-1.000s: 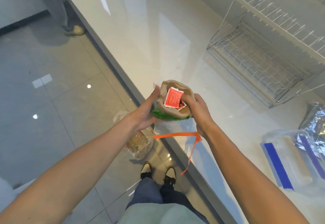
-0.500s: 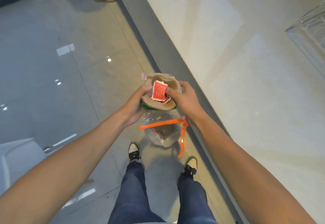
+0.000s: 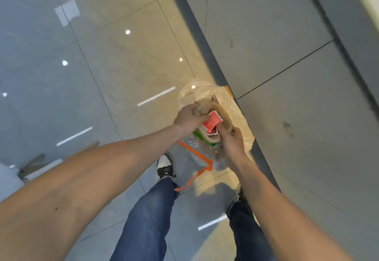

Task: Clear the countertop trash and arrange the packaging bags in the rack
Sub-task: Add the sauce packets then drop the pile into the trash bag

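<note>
Floor tiles (image 3: 114,80), glossy grey and beige, fill most of the view, with the dark counter front (image 3: 297,117) running down the right; the countertop itself is cut off at the top corner. Against that front sits a thin clear trash bag (image 3: 207,92), its contents blurred behind the hands. Over its mouth both hands hold a tan paper bowl (image 3: 225,117) with a green outer wall, squashed out of round. Left hand (image 3: 188,119) grips its near rim, fingers curled inside. Right hand (image 3: 231,141) pinches the opposite rim. Inside the bowl lies a red sauce sachet (image 3: 212,123), flat and crinkled, partly hidden by the thumbs. Below the bowl hangs a clear zip bag (image 3: 205,154) with an orange strip, partly behind the right wrist.
</note>
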